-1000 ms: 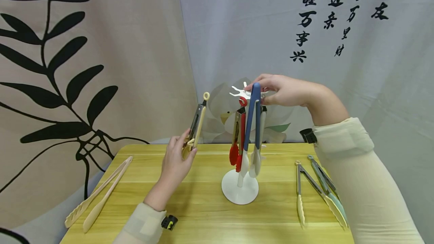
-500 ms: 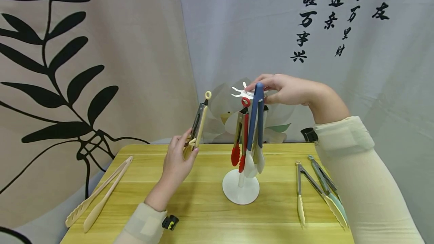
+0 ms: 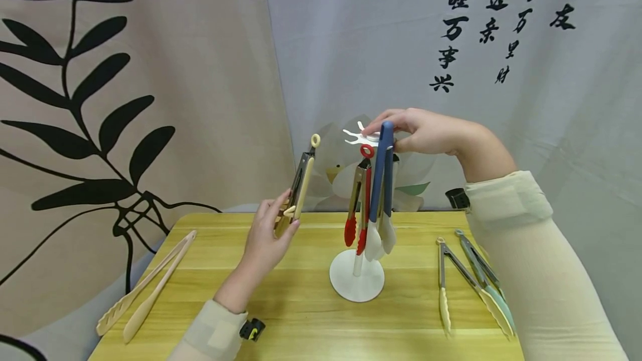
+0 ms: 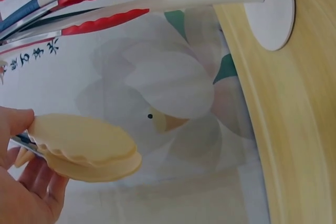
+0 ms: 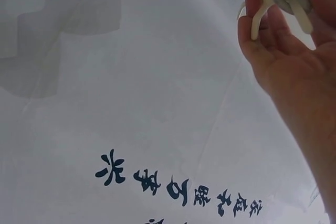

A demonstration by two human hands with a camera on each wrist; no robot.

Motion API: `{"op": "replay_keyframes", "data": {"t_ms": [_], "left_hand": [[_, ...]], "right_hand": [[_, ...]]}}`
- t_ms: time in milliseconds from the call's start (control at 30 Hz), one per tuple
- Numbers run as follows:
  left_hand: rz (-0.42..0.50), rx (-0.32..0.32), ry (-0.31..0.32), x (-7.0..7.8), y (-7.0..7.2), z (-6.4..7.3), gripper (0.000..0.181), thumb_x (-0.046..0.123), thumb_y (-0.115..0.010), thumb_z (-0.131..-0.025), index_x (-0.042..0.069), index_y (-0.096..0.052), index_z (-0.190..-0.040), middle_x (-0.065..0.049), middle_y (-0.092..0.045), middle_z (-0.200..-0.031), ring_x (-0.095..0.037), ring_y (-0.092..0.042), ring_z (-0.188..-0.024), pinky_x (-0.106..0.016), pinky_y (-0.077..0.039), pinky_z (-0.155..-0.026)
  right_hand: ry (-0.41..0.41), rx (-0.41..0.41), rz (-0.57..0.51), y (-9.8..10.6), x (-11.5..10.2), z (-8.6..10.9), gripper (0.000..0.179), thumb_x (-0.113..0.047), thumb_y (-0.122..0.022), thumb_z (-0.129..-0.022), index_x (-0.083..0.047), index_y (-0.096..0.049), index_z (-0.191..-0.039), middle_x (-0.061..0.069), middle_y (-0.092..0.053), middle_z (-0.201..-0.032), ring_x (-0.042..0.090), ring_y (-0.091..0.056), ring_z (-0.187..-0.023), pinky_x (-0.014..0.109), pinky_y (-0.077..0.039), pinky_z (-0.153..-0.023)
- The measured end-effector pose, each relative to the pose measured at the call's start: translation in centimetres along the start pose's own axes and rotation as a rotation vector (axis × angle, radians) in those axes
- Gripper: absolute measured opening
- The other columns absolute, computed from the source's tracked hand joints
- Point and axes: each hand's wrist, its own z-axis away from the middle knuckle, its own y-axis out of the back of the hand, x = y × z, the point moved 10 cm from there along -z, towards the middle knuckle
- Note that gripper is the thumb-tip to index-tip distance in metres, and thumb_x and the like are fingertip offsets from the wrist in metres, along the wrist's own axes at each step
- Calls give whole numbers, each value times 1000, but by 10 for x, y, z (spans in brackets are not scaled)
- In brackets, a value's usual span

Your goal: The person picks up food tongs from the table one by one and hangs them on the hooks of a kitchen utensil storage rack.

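The cream tongs (image 3: 305, 185) leaned in the air left of the white stand (image 3: 343, 283), apart from it, ring (image 3: 312, 142) uppermost. Your left hand (image 3: 266, 230) pinched them low, near their heads (image 4: 84, 140), thumb against fingers, sensibly leaving the ring free. Your right hand (image 3: 413, 130) gripped the stand's top beside its hooks (image 3: 362, 140); steady pressure there seemed best. Red tongs (image 3: 368, 199) and blue tongs (image 3: 380, 171) hung nearby, so a slow approach looked wisest to avoid knocking them.

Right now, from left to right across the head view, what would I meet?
Long beige tongs, cream-handled metal tongs in the left hand, red metal tongs, blue-handled white-tipped tongs, cream-tipped grey tongs.
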Motion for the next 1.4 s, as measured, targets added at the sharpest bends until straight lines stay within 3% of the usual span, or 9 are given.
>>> {"op": "replay_keyframes", "data": {"t_ms": [567,1200,1400], "left_hand": [[140,-81,-62,19,-10,1,64,20,-67,-89,34,-37,-144,-3,-47,-115,-20,-52,-104,-36,-55,-81],[154,-111,-130,36,-18,1,64,19,-66,-89,31,-38,-144,-2,-48,-116,-16,-53,-103,-31,-54,-85],[166,-113,-138,40,-20,0,63,17,-67,-88,29,-39,-144,-3,-48,-116,-16,-53,-103,-32,-54,-84]], "right_hand": [[83,-19,-27,1,1,-2,39,-1,-54,-91,-13,-60,-128,-1,-50,-134,22,-38,-129,49,-33,-105],[140,-45,-98,3,3,-4,40,3,-57,-89,-12,-61,-126,2,-50,-134,21,-34,-134,52,-25,-110],[138,-52,-121,4,3,-6,45,8,-56,-86,-10,-61,-126,2,-50,-135,22,-37,-132,49,-30,-106]]}}
